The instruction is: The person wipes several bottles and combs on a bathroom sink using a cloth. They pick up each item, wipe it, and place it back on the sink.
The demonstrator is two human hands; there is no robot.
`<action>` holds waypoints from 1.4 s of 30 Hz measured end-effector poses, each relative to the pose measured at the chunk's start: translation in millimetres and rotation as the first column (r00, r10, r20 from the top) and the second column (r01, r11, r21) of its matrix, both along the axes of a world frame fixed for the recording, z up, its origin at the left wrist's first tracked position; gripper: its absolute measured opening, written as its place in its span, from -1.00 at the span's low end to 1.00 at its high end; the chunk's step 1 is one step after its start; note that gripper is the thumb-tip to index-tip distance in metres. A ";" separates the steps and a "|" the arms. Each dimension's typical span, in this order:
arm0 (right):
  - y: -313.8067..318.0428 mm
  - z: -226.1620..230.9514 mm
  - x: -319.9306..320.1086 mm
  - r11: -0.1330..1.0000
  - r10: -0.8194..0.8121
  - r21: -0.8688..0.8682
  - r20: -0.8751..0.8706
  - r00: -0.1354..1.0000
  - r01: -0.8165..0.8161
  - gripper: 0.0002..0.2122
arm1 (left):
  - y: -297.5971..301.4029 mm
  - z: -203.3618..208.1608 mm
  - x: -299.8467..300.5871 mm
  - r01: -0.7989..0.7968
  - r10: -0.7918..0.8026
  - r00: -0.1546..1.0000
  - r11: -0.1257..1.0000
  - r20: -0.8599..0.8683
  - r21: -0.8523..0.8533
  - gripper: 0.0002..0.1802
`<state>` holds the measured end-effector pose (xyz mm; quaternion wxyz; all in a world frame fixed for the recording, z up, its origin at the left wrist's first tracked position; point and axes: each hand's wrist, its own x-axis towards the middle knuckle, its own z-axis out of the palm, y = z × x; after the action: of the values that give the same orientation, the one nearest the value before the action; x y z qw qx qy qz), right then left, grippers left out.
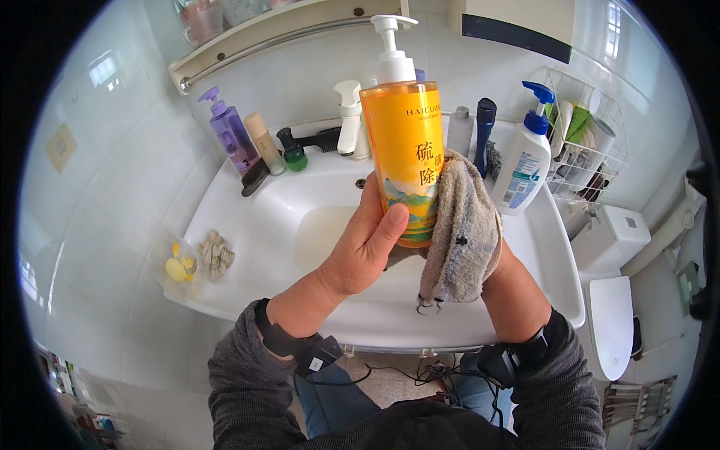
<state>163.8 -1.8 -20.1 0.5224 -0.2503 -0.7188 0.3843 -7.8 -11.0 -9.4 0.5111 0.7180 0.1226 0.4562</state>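
Far left, on sink [375,324] rim: yellow oval piece [177,270], then crumpled beige bundle [216,255]. Behind: purple pump bottle [232,135], green bottle [293,156], white faucet [349,124]. Left hand [351,251]: curled round lower left side of 1 yellow pump bottle [401,142], thumb across front; bottle near upright, raised above sink. Grey cloth [459,232] against bottle's lower right side, draped over right hand [502,271]; fingers hidden, closure cannot be told. Farther right: white bottle [523,165] with blue pump, wire basket [589,191], toilet [610,322].

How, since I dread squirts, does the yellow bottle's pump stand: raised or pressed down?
Raised: on the yellow bottle, the stem shows between the white pump head and collar.
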 end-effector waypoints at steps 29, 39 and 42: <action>-6.4 -23.2 -4.1 0.940 0.100 -0.238 -0.489 0.866 -0.243 -0.45 | -1.0 -8.3 -1.7 -0.161 0.161 0.987 0.982 0.007 0.095 -0.25; -13.7 -20.9 -5.2 0.948 -0.018 -0.284 -0.491 0.871 -0.141 -0.45 | 1.5 -3.8 -6.0 -0.108 0.113 0.993 0.980 0.021 -0.167 -0.34; -16.3 -16.4 -2.9 0.791 -0.024 -0.470 -0.664 0.747 -0.392 -0.50 | -0.2 -1.1 -5.0 -0.027 0.049 0.996 0.961 0.075 -0.274 -0.33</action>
<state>160.8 -18.1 -36.5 0.5891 -0.1756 -0.3655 0.6990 -12.8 -11.2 -10.6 0.6007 0.6193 0.1770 0.4736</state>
